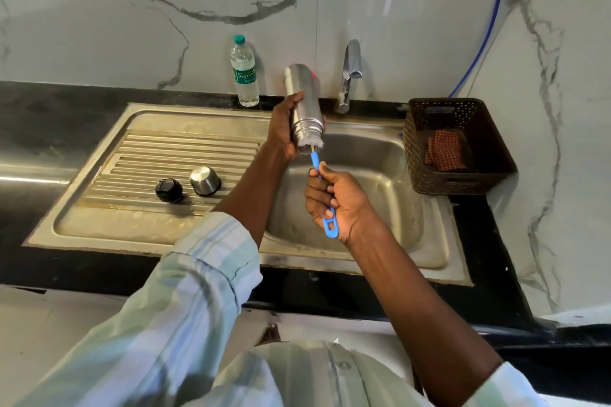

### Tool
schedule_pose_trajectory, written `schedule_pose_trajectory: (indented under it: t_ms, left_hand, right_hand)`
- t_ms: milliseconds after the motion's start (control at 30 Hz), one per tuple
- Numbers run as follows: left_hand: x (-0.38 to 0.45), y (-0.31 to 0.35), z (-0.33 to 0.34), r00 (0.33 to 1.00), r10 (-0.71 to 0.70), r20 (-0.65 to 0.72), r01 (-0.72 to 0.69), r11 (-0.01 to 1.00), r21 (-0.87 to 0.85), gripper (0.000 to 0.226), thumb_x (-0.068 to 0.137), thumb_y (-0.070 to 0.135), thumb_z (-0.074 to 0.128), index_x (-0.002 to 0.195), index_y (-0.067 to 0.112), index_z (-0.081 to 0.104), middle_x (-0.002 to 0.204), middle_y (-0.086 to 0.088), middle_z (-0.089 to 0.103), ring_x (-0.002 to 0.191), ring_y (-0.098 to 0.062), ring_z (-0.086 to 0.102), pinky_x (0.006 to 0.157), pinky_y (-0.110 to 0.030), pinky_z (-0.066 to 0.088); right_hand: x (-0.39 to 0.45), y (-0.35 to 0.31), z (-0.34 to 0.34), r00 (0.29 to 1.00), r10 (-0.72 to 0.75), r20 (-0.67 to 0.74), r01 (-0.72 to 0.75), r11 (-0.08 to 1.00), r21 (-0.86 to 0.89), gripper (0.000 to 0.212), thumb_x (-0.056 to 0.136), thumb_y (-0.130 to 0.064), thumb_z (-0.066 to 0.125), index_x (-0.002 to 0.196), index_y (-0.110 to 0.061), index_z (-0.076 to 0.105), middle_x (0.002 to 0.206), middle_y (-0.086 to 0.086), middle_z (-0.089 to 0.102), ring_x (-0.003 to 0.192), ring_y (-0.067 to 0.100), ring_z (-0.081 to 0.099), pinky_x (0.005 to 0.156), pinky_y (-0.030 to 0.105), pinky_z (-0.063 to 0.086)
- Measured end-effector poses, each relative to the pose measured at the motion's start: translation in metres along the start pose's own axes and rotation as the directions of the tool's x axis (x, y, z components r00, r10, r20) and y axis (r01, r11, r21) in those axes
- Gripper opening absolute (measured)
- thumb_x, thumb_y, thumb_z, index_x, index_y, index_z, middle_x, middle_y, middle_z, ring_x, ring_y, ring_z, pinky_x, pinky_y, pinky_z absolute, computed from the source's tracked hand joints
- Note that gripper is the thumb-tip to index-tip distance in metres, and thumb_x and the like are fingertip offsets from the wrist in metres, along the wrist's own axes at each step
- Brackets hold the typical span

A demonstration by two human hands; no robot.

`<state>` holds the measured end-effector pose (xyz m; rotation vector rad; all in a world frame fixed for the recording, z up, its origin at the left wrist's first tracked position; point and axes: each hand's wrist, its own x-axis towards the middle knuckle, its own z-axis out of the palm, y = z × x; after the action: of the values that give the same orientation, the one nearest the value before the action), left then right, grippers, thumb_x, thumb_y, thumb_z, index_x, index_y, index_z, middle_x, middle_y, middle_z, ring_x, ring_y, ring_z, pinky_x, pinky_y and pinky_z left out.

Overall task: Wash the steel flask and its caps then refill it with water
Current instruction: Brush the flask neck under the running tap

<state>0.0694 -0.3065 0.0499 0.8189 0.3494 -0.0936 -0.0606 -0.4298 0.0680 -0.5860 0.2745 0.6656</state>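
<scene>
Head view: steel flask (305, 102) held mouth-down over the sink (380, 175), tilted, long axis running from base at upper left to mouth at lower right. Left hand (284, 129) clenched round its body. Right hand (334, 200), below and nearer the body, grasping the blue bottle brush (317, 163), bristles just inside the mouth, handle roughly in line with that axis. Black cap (169, 190) and steel cap (205, 180) resting apart on the drainboard (132, 155). Next stroke likely straight along the axis.

Drainboard (139, 155) obstructed by black cap (169, 190) and steel cap (205, 180); brown basket (463, 182) flanks basin's (380, 175) right; tap (348, 76) behind.
</scene>
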Motion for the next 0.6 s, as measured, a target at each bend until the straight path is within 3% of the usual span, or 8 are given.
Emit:
schedule_pose_trajectory:
  t_ms: [167,433,533,600]
  left_hand:
    - [0.005,0.001,-0.002,0.999,-0.015,0.035,0.019,0.994,-0.111,0.054,0.082,0.024,0.067,0.123,-0.003,0.045,0.084,-0.019,0.059,0.068,-0.032,0.061,0.063,-0.038,0.057]
    - [0.006,-0.002,-0.007,0.995,-0.038,0.091,0.049,0.990,-0.132,0.054,0.087,0.026,0.061,0.127,-0.004,0.044,0.088,-0.021,0.059,0.069,-0.034,0.063,0.066,-0.039,0.057]
    - [-0.001,-0.015,-0.004,0.990,-0.062,0.123,0.076,0.991,-0.107,0.059,0.087,0.026,0.062,0.134,-0.004,0.040,0.097,-0.022,0.057,0.079,-0.034,0.061,0.072,-0.042,0.059]
    - [-0.002,-0.007,-0.004,0.985,-0.123,0.118,0.122,0.992,0.018,0.064,0.086,0.026,0.065,0.135,-0.007,0.041,0.099,-0.021,0.059,0.084,-0.035,0.062,0.082,-0.045,0.057]
  right_hand:
    - [-0.001,-0.003,-0.001,1.000,0.012,0.008,-0.011,0.999,-0.044,0.030,0.104,-0.021,0.033,0.080,-0.009,0.045,0.045,-0.006,0.027,0.028,0.005,0.023,0.025,0.017,0.020]
    - [-0.008,0.006,-0.009,1.000,0.011,-0.002,-0.011,0.996,-0.088,0.030,0.104,-0.021,0.032,0.080,-0.009,0.045,0.046,-0.006,0.025,0.028,0.005,0.021,0.026,0.016,0.020]
    - [0.007,-0.004,-0.011,0.999,-0.019,-0.031,0.016,0.996,-0.092,0.032,0.104,-0.023,0.033,0.079,-0.009,0.046,0.046,-0.006,0.026,0.028,0.005,0.022,0.027,0.016,0.019]
    - [0.010,-0.003,-0.016,0.992,-0.079,-0.093,0.061,0.982,-0.180,0.033,0.105,-0.025,0.035,0.079,-0.009,0.048,0.047,-0.005,0.027,0.030,0.006,0.022,0.028,0.015,0.020]
